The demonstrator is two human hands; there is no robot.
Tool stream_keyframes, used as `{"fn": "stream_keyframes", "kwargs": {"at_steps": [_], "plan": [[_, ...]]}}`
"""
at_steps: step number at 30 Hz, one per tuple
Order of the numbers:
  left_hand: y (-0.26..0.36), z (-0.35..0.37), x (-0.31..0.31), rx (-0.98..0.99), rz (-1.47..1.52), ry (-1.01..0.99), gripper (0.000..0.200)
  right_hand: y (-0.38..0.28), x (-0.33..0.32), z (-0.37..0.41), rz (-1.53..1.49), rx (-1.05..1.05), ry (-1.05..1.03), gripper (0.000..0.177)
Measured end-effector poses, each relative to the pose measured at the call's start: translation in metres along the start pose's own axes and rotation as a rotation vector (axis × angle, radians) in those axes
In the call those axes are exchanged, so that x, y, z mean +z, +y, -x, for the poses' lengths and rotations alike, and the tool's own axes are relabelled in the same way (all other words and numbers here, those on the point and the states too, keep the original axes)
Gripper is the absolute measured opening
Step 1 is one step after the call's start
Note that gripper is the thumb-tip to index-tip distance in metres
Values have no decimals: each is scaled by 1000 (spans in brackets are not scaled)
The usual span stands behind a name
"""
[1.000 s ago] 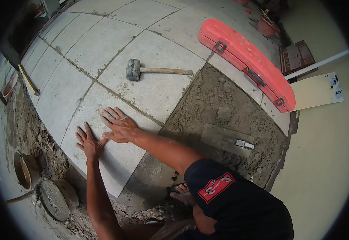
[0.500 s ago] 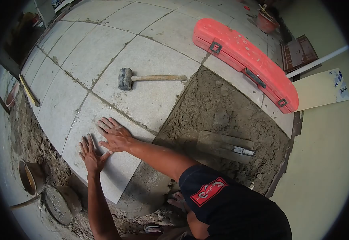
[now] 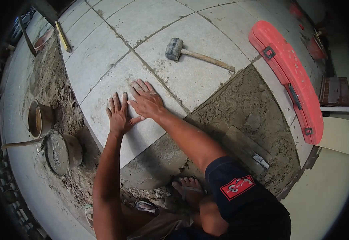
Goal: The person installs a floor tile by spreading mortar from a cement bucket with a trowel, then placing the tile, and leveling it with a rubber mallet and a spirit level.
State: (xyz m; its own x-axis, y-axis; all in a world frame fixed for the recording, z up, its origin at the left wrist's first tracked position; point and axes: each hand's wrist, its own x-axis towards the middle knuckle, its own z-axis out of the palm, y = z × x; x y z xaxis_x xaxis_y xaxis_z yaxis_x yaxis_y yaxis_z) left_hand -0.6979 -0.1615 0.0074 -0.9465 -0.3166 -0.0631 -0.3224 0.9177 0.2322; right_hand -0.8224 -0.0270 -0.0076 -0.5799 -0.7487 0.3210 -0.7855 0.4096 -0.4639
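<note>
The grey tile [image 3: 106,86] looks matt and finely speckled; the mortar bed [image 3: 254,112] is rough and sandy. The handle of the far mallet [image 3: 200,55] is wood; the red case [image 3: 290,72] is smooth plastic.

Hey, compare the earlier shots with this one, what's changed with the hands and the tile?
Only the view swung, as the head turned. Nothing was picked up or let go. The left hand and right hand stay pressed flat, side by side, on the same tile. The mallet, the red case and the trowel on the mortar lie where they were.
</note>
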Motion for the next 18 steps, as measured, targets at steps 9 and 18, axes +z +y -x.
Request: {"fn": "stream_keyframes", "kwargs": {"at_steps": [9,18], "plan": [[-58,43,-49,-157,28,-54,134,-2,-9,-4,146,-42,-178,67],[-143,157,-136,-580,182,-60,118,-4,0,-2,289,-133,-164,67]]}}
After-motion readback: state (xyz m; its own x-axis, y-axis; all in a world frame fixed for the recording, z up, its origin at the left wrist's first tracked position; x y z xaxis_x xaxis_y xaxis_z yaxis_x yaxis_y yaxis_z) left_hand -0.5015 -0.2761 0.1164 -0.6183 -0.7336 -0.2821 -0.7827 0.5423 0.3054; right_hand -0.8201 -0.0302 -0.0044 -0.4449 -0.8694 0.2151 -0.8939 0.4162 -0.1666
